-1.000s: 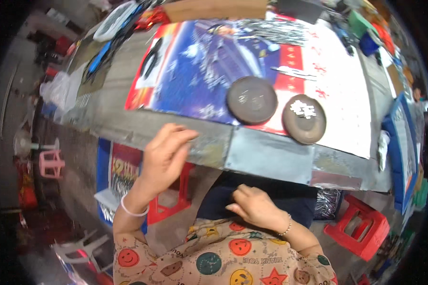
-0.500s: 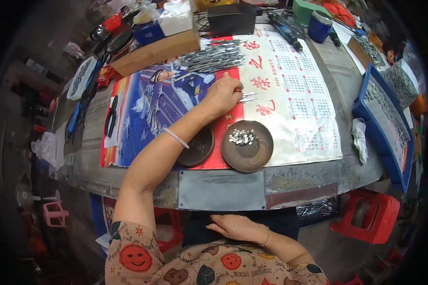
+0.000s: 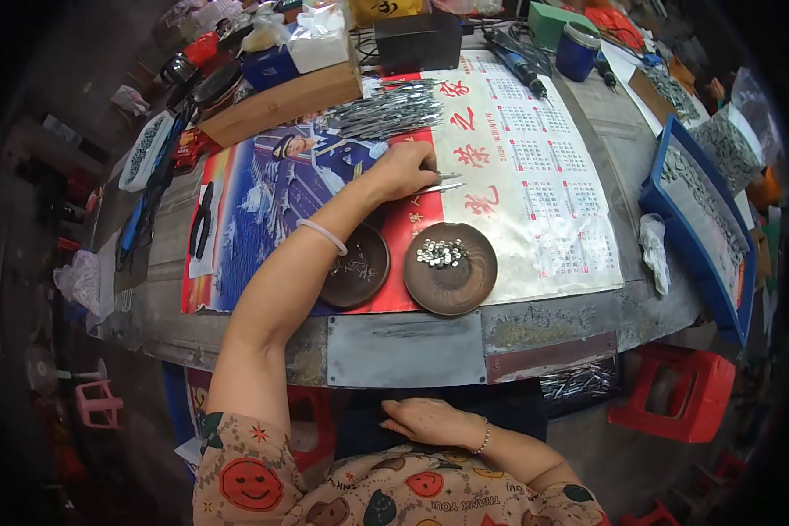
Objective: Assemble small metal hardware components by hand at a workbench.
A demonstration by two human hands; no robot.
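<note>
- Left hand (image 3: pixel 405 168) is out over the calendar poster (image 3: pixel 535 175), fingers pinched shut on a few thin metal pins (image 3: pixel 440 186).
- The pins lie just above the poster, long axis roughly level, tips pointing right.
- Open poster to the right of the tips; pin pile (image 3: pixel 386 107) close behind, two brown dishes (image 3: pixel 451 289) nearer the table edge (image 3: pixel 403 351).
- Right hand (image 3: pixel 430 421) lies flat in the lap below that edge, fingers loose, holding nothing.

free: calendar sheet (image 3: pixel 543 202) right of dishes | blocked: pin pile (image 3: pixel 386 110), blue tray (image 3: pixel 701 219)
</note>
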